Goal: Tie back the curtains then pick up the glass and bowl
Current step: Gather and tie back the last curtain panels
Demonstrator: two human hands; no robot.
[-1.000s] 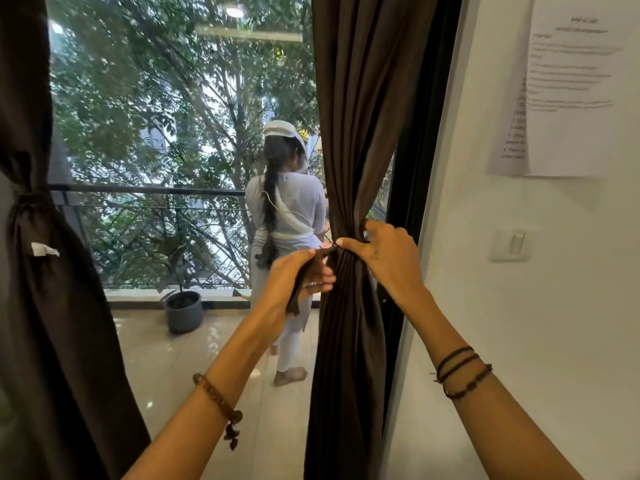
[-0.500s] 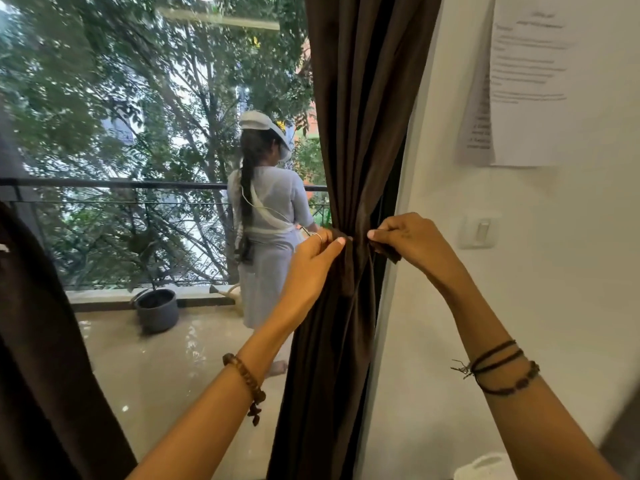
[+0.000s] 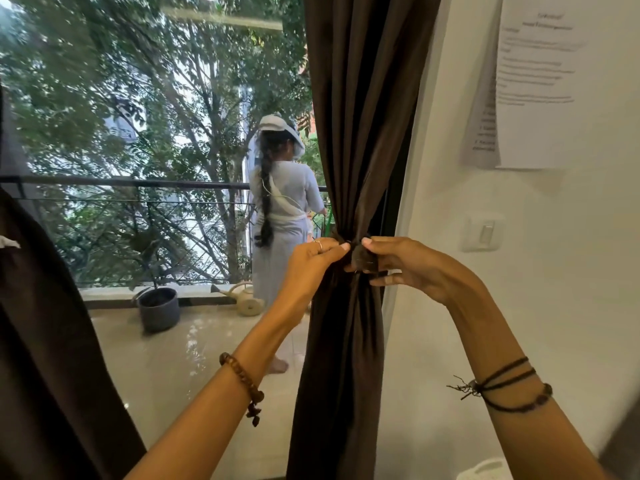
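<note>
A dark brown curtain (image 3: pixel 360 116) hangs at the right side of the glass door, gathered tight at mid-height. A brown tie-back (image 3: pixel 362 256) wraps that gathered waist. My left hand (image 3: pixel 313 263) pinches one end of the tie on the curtain's left. On the right, my right hand (image 3: pixel 405 265) grips the other end, a folded flap of the band showing between its fingers. A second dark curtain (image 3: pixel 45 358) fills the lower left edge. No glass or bowl is in view.
Beyond the glass a person (image 3: pixel 280 216) stands on the balcony by a railing (image 3: pixel 121 183), with a grey plant pot (image 3: pixel 159 308) and a beige watering can (image 3: pixel 246 299). The white wall carries a light switch (image 3: pixel 485 233) and taped papers (image 3: pixel 540 81). A white object (image 3: pixel 485 469) sits at the bottom right.
Both hands have come closer together at the curtain's waist, and the tie is drawn tighter around it. The view has shifted slightly right and downward.
</note>
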